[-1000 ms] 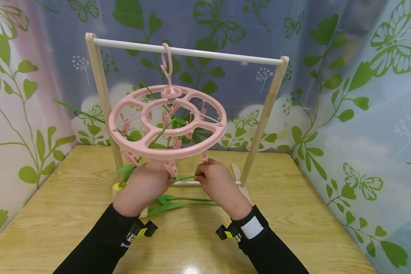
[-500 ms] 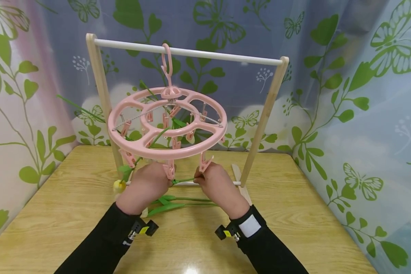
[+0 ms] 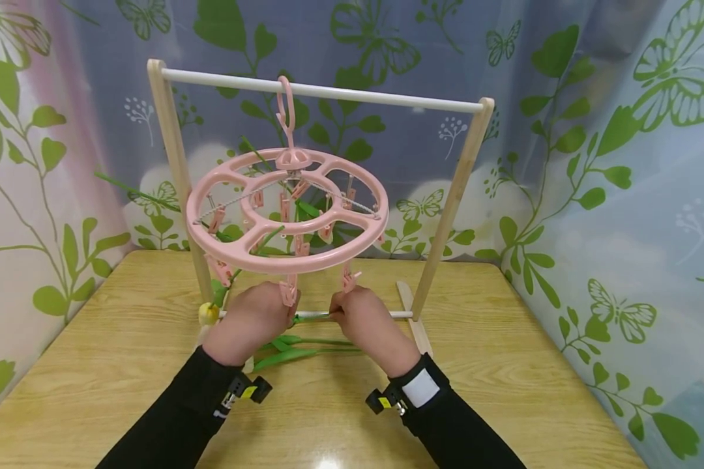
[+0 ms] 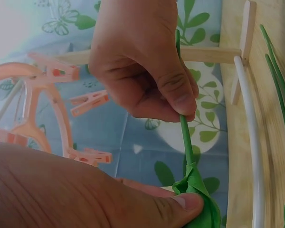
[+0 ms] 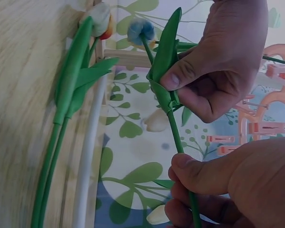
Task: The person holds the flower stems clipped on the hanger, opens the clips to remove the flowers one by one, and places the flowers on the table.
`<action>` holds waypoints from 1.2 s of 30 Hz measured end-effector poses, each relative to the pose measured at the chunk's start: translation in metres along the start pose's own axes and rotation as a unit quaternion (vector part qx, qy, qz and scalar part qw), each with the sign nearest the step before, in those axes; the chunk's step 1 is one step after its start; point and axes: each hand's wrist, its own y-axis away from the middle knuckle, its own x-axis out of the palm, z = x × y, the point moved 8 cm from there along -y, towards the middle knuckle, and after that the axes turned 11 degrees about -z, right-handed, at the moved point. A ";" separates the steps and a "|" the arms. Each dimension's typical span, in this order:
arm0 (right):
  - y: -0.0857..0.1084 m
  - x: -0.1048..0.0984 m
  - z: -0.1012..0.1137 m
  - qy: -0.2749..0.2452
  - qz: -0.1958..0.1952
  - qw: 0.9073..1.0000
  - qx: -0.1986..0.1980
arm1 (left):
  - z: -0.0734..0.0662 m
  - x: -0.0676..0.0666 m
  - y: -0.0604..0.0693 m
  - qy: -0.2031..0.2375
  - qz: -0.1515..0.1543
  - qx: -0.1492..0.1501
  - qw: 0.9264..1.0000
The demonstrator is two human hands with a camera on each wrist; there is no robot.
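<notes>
An artificial tulip with a blue head (image 5: 140, 29) is held between both hands, below the front of a pink round clip hanger (image 3: 287, 262). My left hand (image 3: 257, 319) pinches its green leaf (image 5: 167, 52) between thumb and fingers, near where leaf meets stem. Further down, the stem (image 4: 185, 137) is pinched by my right hand (image 3: 368, 322). One pink peg (image 3: 289, 290) hangs beside the left hand, another peg (image 3: 350, 279) just above the right. Part of the blue tulip is hidden by the left hand in the head view.
The hanger hooks over the white top bar (image 3: 328, 94) of a wooden rack (image 3: 448, 212). A yellow tulip (image 3: 208, 313) hangs at the left. Two tulips (image 5: 66, 102) lie on the wooden table (image 3: 504, 365). Patterned curtains (image 3: 622, 195) stand behind and beside it.
Both hands have sunk slightly with the tulip, and the right has shifted a little left. The peg above the right hand has swung to a tilt. The yellow tulip has shifted slightly right.
</notes>
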 end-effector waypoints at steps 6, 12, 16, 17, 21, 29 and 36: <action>0.002 0.009 0.001 0.032 -0.006 0.999 -0.026 | -0.005 0.002 -0.001 -0.006 0.012 0.045 0.999; 0.003 0.014 0.002 0.047 -0.001 0.998 -0.031 | 0.000 0.003 -0.001 0.089 0.043 0.011 0.995; 0.004 0.015 0.003 0.056 -0.003 0.998 -0.038 | -0.003 0.001 -0.001 0.118 0.034 0.010 0.992; 0.005 0.016 0.003 0.062 -0.005 0.997 -0.042 | -0.005 0.001 -0.001 0.119 0.032 0.014 0.992; 0.007 0.017 0.004 0.087 -0.011 0.995 -0.049 | -0.008 0.000 -0.001 0.121 0.035 0.030 0.992; 0.008 0.025 0.001 0.104 0.019 0.994 -0.029 | -0.007 -0.002 -0.001 0.149 0.040 -0.005 0.988; 0.011 0.035 -0.001 0.107 0.053 0.993 -0.019 | -0.022 -0.001 0.002 0.013 0.025 0.050 0.998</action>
